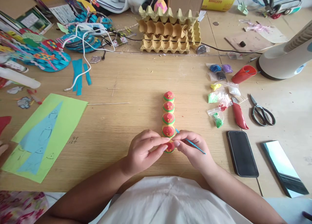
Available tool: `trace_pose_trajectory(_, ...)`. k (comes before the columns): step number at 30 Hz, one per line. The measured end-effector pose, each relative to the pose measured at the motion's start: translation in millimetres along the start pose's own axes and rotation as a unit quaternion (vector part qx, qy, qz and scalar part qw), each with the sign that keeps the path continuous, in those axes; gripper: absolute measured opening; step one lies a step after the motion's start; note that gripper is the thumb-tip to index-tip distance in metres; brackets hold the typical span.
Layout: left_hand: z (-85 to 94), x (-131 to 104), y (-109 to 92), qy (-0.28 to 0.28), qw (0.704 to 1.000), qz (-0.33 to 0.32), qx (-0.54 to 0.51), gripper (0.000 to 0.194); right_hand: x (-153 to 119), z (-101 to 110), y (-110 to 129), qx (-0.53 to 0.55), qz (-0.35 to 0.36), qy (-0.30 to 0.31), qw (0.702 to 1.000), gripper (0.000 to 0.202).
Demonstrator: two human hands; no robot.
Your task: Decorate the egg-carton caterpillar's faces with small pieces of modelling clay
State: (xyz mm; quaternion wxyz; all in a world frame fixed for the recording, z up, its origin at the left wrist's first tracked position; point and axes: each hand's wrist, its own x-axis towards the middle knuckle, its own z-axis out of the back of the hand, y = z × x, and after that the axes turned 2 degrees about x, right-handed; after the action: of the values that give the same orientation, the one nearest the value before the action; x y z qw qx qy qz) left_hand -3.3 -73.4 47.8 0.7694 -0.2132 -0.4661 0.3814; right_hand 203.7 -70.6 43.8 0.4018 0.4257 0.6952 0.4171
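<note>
In front of me stands an upright strip of egg-carton cups (168, 118), several in a row, each capped with red clay, edged in green and marked with a small yellow face. My left hand (147, 149) is over the near end, index finger and thumb curled toward each other by the nearest cups. My right hand (192, 149) meets it there, thumb and index finger pinched. A thin blue modelling tool (196, 146) lies held in the right hand's fingers. Whatever is between the fingertips is too small to make out.
Clay packets (214, 97), a red cup (244, 74), a red-handled cutter (239, 115), scissors (262, 113) and two phones (242, 154) lie right. Egg trays (165, 43) stand at the back. Green paper with a blue fish (46, 133) lies left, beside another person's fingers (3, 148).
</note>
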Motion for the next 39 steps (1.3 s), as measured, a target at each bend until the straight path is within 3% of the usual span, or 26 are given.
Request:
trace_pose_trajectory(3, 0.4, 0.9, -0.7, 0.002, 1.0, 0.0, -0.003, 0.024, 0.2, 0.0, 2.4, -0.024, 0.016, 0.023, 0.999, 0.024)
trace_pose_trajectory(7, 0.9, 1.2, -0.6, 0.004, 1.0, -0.003, 0.0, 0.023, -0.1, -0.5, 3.8, -0.034, 0.016, 0.018, 0.999, 0.016)
trace_pose_trajectory(14, 0.9, -1.3, 0.7, 0.01, 1.0, -0.002, -0.015, 0.024, -0.1, -1.2, 3.4, -0.044, 0.018, 0.027, 0.999, 0.022)
trace_pose_trajectory(19, 0.8, -1.0, 0.4, 0.012, 1.0, 0.001, -0.023, 0.023, 0.5, 0.1, 3.8, -0.09, 0.011, 0.045, 0.995, 0.044)
trace_pose_trajectory(31, 0.6, 1.2, -1.5, 0.025, 0.999, -0.007, -0.026, 0.011, 0.9, -1.2, 0.1, -0.217, 0.166, 0.111, 0.956, 0.03)
trace_pose_trajectory(39, 2.1, 2.3, -2.3, 0.025, 0.999, 0.006, -0.036, 0.012, -1.8, -0.3, 2.8, -0.201, 0.164, 0.116, 0.959, 0.038)
